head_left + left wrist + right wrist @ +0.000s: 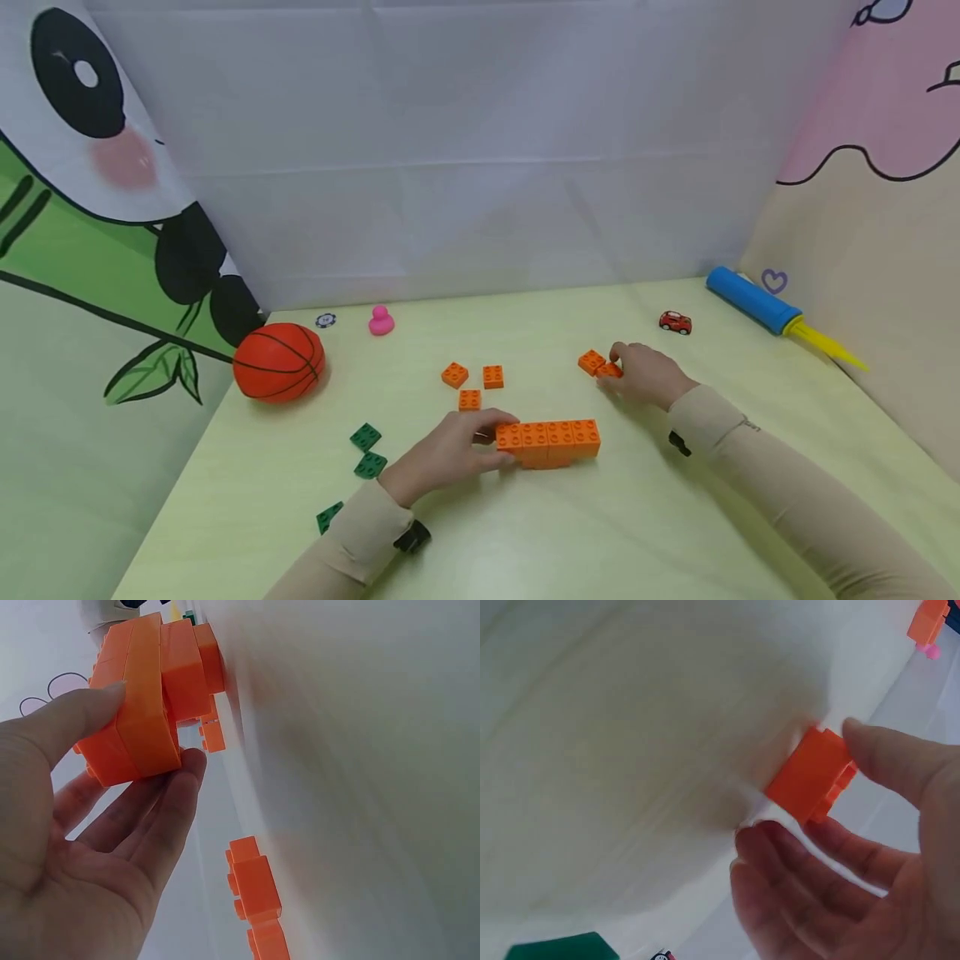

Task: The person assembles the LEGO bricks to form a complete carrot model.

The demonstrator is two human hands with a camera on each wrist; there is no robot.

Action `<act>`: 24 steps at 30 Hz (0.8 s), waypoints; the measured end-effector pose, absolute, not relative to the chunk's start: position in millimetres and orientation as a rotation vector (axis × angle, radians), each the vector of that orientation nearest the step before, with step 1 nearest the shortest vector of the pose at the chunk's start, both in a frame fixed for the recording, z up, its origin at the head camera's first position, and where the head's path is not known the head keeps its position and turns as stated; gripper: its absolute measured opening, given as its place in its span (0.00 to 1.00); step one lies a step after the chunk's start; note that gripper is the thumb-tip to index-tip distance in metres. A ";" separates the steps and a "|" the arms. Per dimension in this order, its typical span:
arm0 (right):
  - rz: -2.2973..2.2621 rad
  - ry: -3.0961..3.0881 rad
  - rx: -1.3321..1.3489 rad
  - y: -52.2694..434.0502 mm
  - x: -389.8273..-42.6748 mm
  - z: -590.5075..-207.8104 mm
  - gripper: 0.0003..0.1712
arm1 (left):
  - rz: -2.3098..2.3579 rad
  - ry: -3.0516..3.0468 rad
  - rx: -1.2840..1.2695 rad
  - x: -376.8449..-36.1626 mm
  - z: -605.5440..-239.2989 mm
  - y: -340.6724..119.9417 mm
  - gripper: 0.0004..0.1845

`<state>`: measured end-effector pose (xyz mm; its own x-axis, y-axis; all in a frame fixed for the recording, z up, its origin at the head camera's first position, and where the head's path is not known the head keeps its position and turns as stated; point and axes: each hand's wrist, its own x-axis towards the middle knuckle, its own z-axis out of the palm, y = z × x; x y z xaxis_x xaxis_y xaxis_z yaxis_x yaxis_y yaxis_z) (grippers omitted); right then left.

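Observation:
Toward the front middle of the table, my left hand (453,454) grips the left end of a long orange toy-brick assembly (547,437), studs up, with a shorter row beneath it. In the left wrist view the thumb presses one side of this assembly (139,705) and the fingers lie along the other. Farther right, my right hand (648,375) pinches a small orange brick (814,776) between thumb and index finger, the other fingers curving loosely below. A second orange brick (592,362) lies right beside it.
Loose orange bricks (492,377) lie beyond the left hand, green bricks (366,437) to its left. Farther off are a small basketball (279,362), a poker chip (326,320), a pink toy (381,321), a red toy car (676,322) and a blue-and-yellow tube toy (753,300).

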<state>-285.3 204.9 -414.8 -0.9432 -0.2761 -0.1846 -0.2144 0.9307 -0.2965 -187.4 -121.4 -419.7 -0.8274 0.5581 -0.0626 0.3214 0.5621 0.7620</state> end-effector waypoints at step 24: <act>-1.207 2.715 -1.038 180.8 -190.1 -415.3 0.24 | 1.099 2.514 0.728 -187.7 -418.3 -119.6 0.22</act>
<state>-190.1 180.8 -415.3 -0.7823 -0.5670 0.2581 -0.5715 0.4881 -0.6597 -187.7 -119.6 -418.3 -0.8261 0.5591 -0.0701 0.3282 0.5785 0.7467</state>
